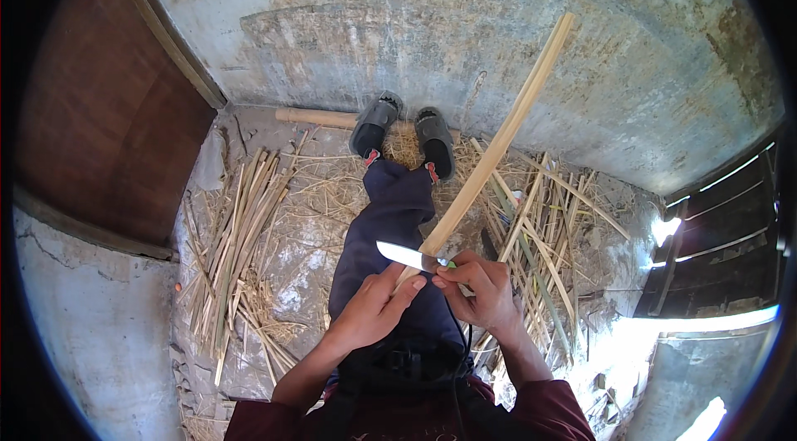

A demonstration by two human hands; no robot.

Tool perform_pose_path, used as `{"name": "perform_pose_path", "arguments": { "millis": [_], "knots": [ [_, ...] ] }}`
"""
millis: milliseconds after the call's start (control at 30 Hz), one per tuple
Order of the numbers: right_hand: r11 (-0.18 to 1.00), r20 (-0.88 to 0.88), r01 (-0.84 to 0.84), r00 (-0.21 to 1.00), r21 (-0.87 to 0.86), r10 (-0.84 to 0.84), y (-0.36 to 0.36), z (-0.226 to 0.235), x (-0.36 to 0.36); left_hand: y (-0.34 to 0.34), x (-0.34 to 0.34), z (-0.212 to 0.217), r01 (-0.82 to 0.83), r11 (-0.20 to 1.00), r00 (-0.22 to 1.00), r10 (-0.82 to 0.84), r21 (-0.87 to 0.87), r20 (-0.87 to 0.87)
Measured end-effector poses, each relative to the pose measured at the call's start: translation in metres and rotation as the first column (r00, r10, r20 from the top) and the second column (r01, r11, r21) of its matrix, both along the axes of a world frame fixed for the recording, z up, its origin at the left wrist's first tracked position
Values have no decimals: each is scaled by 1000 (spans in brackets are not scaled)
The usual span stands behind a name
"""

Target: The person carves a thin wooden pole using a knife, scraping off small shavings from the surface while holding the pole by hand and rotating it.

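Observation:
My left hand [374, 312] is closed around the near end of a long pale strip of split bamboo [502, 142]. The strip slants up and to the right, its far end in front of the wall. In my right hand [481, 287] is a knife [402, 255], its handle mostly hidden by my fingers. The shiny blade points left and lies across the strip just beyond my left fingers. Whether its edge bites into the bamboo I cannot tell. Both hands are close together above my dark trousers [374, 225].
Bundles of thin bamboo strips lie on the floor to the left [237, 242] and right [544, 233], among straw-like shavings [307, 200]. Beyond my feet, a bamboo pole [315, 117] runs along the foot of the stained wall [349, 51]. A brown door [116, 109] stands at left.

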State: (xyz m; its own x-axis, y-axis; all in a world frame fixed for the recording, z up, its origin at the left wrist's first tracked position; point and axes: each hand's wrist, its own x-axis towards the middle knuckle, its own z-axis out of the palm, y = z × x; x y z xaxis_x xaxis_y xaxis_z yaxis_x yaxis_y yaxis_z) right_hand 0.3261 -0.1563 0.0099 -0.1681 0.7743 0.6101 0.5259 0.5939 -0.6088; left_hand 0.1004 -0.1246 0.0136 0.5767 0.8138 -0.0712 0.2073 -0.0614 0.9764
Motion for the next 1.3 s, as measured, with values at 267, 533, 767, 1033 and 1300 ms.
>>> {"name": "perform_pose_path", "arguments": {
  "millis": [267, 533, 767, 1033, 1300],
  "knots": [
    [996, -20, 85, 996, 28, -84, -1, 2, -1, -2, 0, 12, -53, 997, 997, 56, 52, -52],
    [992, 6, 109, 994, 71, -110, 1, 4, 2, -8, 2, 14, -80, 987, 992, 93, 140, -88],
    [986, 64, 135, 988, 96, -142, 0, 8, 4, -7, 0, 15, -61, 991, 992, 73, 121, -101],
    [878, -200, 479, 860, 2, -469, 6, -1, 52, -18, -13, 11, -81, 992, 993, 89, 94, -81],
    [997, -85, 73, 994, -5, -73, -2, 8, 8, -11, -10, -1, -133, 986, 985, 143, 101, -99]
  ]
}}
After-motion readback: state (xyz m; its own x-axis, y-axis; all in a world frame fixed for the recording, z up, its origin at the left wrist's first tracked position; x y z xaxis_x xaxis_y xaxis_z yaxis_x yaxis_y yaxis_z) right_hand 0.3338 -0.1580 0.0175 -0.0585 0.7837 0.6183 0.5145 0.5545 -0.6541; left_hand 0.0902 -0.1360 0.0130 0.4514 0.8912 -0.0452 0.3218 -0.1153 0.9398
